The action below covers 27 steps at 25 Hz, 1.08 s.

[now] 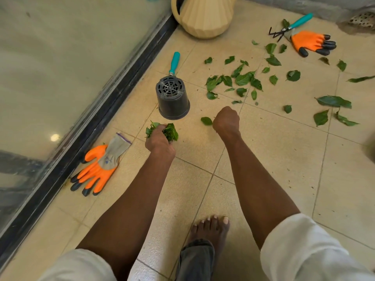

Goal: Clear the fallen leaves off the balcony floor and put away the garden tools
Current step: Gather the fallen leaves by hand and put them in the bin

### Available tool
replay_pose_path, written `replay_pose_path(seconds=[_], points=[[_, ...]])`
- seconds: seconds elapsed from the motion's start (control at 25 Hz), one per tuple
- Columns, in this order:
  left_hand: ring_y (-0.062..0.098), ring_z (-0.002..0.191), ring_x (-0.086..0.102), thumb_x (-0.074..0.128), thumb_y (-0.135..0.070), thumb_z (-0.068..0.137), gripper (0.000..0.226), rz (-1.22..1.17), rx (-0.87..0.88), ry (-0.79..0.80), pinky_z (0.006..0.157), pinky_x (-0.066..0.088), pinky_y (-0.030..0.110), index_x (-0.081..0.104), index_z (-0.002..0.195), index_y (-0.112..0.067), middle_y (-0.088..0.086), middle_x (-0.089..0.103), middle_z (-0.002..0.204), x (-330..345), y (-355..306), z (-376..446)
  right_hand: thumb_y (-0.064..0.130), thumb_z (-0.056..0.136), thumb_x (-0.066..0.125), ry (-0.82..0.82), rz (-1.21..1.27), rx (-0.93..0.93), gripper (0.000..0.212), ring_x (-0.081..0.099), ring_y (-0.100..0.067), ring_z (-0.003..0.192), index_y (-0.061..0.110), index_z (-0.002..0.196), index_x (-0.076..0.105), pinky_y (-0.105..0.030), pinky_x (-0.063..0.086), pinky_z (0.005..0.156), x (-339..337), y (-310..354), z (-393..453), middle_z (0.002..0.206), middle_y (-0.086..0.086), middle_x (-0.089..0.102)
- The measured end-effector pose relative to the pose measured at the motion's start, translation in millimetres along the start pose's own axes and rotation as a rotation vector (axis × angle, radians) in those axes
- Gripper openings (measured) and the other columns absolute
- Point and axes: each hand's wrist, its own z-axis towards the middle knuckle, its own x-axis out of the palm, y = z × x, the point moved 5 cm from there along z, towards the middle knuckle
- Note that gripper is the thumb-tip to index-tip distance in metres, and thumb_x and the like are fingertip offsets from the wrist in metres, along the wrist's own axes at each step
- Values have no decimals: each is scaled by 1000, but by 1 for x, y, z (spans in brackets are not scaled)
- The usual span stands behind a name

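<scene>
- A glass sliding door [60,67] with a dark frame is seen along the left edge of the tiled balcony floor [274,169].
- An orange glove [97,169] with black fingertips and a grey cuff is laid flat on the floor just beside the door track.
- A bunch of green leaves [170,131] is grasped in the left hand [160,142], whose grip is clenched around them; leaves are seen sticking out on both sides of the fingers.
- An upturned black plastic pot [173,99] is stood just beyond the left hand, and a tool with a teal handle [174,62] is laid behind it.
- The right hand [226,122] is held low over the floor, fingers curled under; a single leaf [206,120] is seen just beside its knuckles, and it cannot be told whether anything is held in the grip.
- A cream watering can [205,17] is stood at the top.
- Scattered leaves [242,80] are spread over the floor beyond and to the right of the right hand.
- A hand rake [290,27] with a teal handle and a second orange glove [312,42] are laid together at the upper right.
</scene>
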Motion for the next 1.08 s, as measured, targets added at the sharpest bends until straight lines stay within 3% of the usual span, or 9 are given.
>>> replay_pose_path(seconds=[0.12, 0.24, 0.36, 0.48, 0.56, 0.68, 0.84, 0.96, 1.08], points=[[26, 94, 68, 74, -2, 78, 42, 17, -26, 32, 83, 58, 38, 61, 118, -3, 13, 67, 108, 4, 6, -1, 3, 92, 54, 189, 142, 35, 14, 55, -20, 84, 6, 105, 57, -30, 48, 70, 13, -13, 0, 110, -15, 64], [26, 95, 68, 74, -1, 77, 44, 27, -42, 48, 80, 59, 36, 60, 119, -3, 14, 67, 110, 6, 12, -1, 3, 93, 45, 183, 347, -32, 19, 61, -27, 94, 7, 106, 59, -37, 50, 79, 18, -13, -3, 116, -18, 63], [26, 96, 68, 75, -1, 77, 42, 64, -60, 68, 84, 58, 38, 61, 117, -3, 15, 67, 110, 10, 18, -3, 17, 97, 41, 122, 195, -64, 26, 54, -29, 105, 1, 112, 55, -35, 44, 83, 15, -8, -1, 120, -17, 57], [26, 99, 66, 75, -3, 77, 43, 89, -69, 85, 84, 57, 38, 61, 117, -4, 14, 66, 112, 14, 19, -4, 46, 92, 47, 93, 109, -26, 65, 40, -35, 127, 7, 142, 33, -46, 38, 102, 18, -1, 5, 140, -19, 39], [27, 100, 66, 76, -3, 76, 46, 95, -67, 95, 78, 58, 35, 60, 119, -5, 14, 66, 114, 15, 17, -4, 57, 90, 49, 31, -106, -173, 75, 38, -38, 127, 10, 144, 28, -48, 38, 102, 27, 7, 5, 140, -21, 37], [28, 100, 66, 76, -3, 75, 48, 96, -60, 101, 78, 58, 36, 59, 119, -5, 14, 65, 114, 17, 20, -4, 37, 101, 40, -38, -333, -446, 45, 43, -33, 116, 8, 135, 37, -43, 40, 96, 51, 1, -2, 132, -20, 43], [28, 102, 65, 75, 0, 75, 47, 115, -66, 144, 85, 57, 41, 59, 119, -4, 15, 65, 115, 33, 33, -9, 8, 100, 32, -129, -283, -653, 28, 47, -30, 106, 4, 126, 42, -39, 43, 92, 59, -18, -20, 122, -18, 46], [29, 104, 64, 74, 0, 76, 47, 146, -95, 220, 88, 56, 42, 60, 120, -5, 15, 65, 117, 56, 47, -16, 4, 97, 37, -153, -47, -466, 37, 51, -30, 101, 4, 134, 38, -40, 47, 88, 29, -35, 1, 115, -18, 52], [30, 105, 64, 76, -1, 74, 50, 203, -119, 275, 87, 56, 42, 58, 121, -6, 15, 64, 117, 82, 61, -22, 8, 97, 44, -179, -104, -318, 38, 54, -32, 107, 3, 135, 42, -40, 46, 91, -6, -47, 47, 120, -20, 54]])
